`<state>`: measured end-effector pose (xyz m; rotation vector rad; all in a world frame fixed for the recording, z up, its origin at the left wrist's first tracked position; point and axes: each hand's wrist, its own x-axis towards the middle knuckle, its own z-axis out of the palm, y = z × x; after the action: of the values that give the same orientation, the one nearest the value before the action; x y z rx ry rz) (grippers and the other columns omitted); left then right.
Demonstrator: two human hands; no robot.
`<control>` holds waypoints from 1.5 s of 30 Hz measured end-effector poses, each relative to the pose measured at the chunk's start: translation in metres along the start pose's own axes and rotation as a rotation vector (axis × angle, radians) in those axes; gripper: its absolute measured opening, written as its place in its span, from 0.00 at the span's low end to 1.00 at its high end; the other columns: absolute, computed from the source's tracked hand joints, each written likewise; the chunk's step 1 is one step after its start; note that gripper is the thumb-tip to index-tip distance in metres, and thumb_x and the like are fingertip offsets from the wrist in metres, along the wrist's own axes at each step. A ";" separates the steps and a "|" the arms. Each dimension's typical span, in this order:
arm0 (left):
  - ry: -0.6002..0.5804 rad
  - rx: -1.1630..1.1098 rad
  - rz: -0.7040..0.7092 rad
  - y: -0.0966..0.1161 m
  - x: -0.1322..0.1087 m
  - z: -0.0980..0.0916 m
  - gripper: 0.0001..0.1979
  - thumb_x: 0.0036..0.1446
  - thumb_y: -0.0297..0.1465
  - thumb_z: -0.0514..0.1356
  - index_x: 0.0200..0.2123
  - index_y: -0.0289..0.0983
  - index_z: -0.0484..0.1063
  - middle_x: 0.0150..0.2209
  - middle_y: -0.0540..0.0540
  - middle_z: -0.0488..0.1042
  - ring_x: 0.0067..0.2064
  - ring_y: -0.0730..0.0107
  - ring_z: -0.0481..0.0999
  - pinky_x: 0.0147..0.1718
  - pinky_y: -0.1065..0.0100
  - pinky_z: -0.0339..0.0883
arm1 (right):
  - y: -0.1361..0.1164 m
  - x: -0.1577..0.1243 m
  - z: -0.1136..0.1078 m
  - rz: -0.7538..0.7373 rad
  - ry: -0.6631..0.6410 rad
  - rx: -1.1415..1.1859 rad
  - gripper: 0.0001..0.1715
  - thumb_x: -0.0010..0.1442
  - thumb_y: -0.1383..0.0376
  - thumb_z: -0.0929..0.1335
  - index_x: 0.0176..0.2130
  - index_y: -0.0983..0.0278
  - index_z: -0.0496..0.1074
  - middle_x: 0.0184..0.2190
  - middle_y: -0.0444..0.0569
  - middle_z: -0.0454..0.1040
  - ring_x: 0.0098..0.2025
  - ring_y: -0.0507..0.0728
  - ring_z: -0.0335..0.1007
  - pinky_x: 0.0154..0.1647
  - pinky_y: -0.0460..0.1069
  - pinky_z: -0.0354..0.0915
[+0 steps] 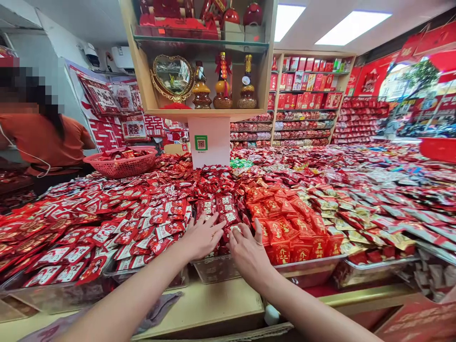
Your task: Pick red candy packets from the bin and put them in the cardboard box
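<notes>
My left hand [204, 237] lies with its fingers spread over dark red candy packets [226, 209] printed with pale characters. Beside it, my right hand [247, 251] touches the front packets of the same pile, its fingers slightly bent and apart. Neither hand is closed around a packet. The pile stands in a clear plastic tray [216, 270], whose front wall shows below my hands. To the right sit bright red-orange packets [285, 232] with gold characters. On the left are red and white packets [164, 223] in a neighbouring tray.
A pink basket [123, 164] of packets stands at the back left, near a person in an orange top [46, 137]. A shelf cabinet [203, 113] with bottles and a mirror overhangs the display. A grey cloth [156, 311] lies on the front ledge [210, 304].
</notes>
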<state>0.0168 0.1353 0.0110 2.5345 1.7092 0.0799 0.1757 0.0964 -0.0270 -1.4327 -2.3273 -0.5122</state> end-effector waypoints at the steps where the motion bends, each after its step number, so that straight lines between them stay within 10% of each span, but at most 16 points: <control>1: -0.002 0.004 -0.002 0.001 0.000 0.000 0.24 0.58 0.46 0.36 0.56 0.54 0.54 0.63 0.53 0.46 0.62 0.48 0.39 0.54 0.40 0.39 | -0.001 0.000 0.000 -0.017 0.003 -0.004 0.16 0.59 0.70 0.59 0.45 0.67 0.69 0.43 0.55 0.70 0.54 0.66 0.53 0.56 0.67 0.19; 10: 0.006 0.026 -0.036 0.005 0.001 0.001 0.24 0.57 0.44 0.39 0.56 0.51 0.56 0.62 0.48 0.48 0.62 0.47 0.40 0.54 0.42 0.40 | -0.001 0.009 -0.010 -0.133 -0.082 0.168 0.16 0.59 0.72 0.58 0.44 0.64 0.67 0.40 0.50 0.72 0.44 0.58 0.62 0.58 0.64 0.24; 19: 0.029 0.001 -0.086 0.009 0.000 0.004 0.25 0.57 0.45 0.38 0.57 0.49 0.55 0.62 0.45 0.48 0.62 0.45 0.40 0.54 0.42 0.43 | 0.006 0.023 -0.007 0.094 -0.161 0.126 0.12 0.56 0.71 0.59 0.36 0.64 0.69 0.33 0.51 0.73 0.38 0.60 0.66 0.55 0.65 0.33; 45: 0.072 -0.037 -0.002 0.010 -0.013 0.004 0.25 0.57 0.48 0.39 0.56 0.52 0.54 0.63 0.48 0.44 0.62 0.51 0.38 0.56 0.45 0.37 | 0.034 0.080 -0.009 -0.009 -0.371 0.195 0.13 0.54 0.66 0.63 0.41 0.61 0.70 0.41 0.53 0.74 0.45 0.62 0.67 0.51 0.65 0.47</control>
<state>0.0216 0.1196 0.0080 2.5328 1.7191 0.2024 0.1737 0.1683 0.0228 -1.5259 -2.5791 -0.0148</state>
